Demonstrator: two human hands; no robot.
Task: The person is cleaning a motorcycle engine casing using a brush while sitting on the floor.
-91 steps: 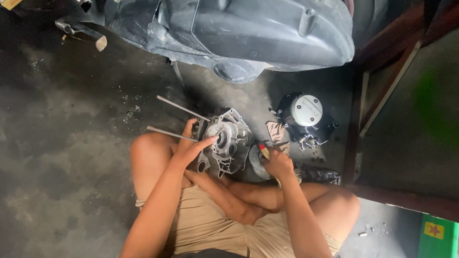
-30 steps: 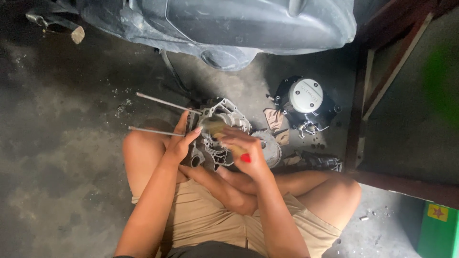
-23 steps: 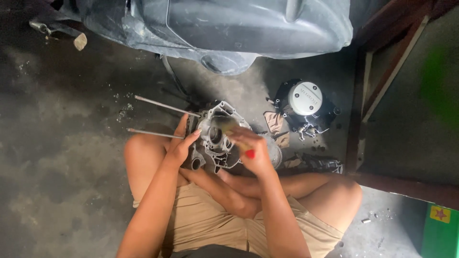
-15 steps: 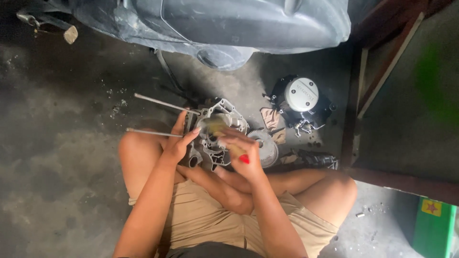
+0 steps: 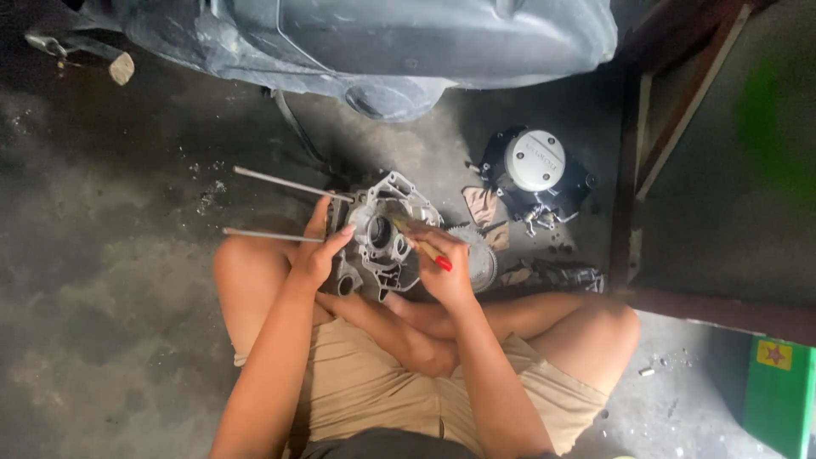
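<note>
A grey metal engine case (image 5: 387, 229) with two long studs (image 5: 285, 183) sticking out to the left rests on the floor in front of my crossed legs. My left hand (image 5: 319, 251) grips its left side, near the lower stud. My right hand (image 5: 438, 268) holds a small brush (image 5: 422, 249) with a wooden handle and red end, its tip inside the case opening.
A dark engine part with a round silver cover (image 5: 534, 161) lies to the right, beside rags and small loose parts (image 5: 552, 274). A large grey plastic body panel (image 5: 408, 42) hangs above. A wooden frame (image 5: 637, 170) and a green box (image 5: 778, 391) stand at right.
My right hand moved from the floor at the right onto the engine case with the brush. The left hand stayed on the case's left side.
</note>
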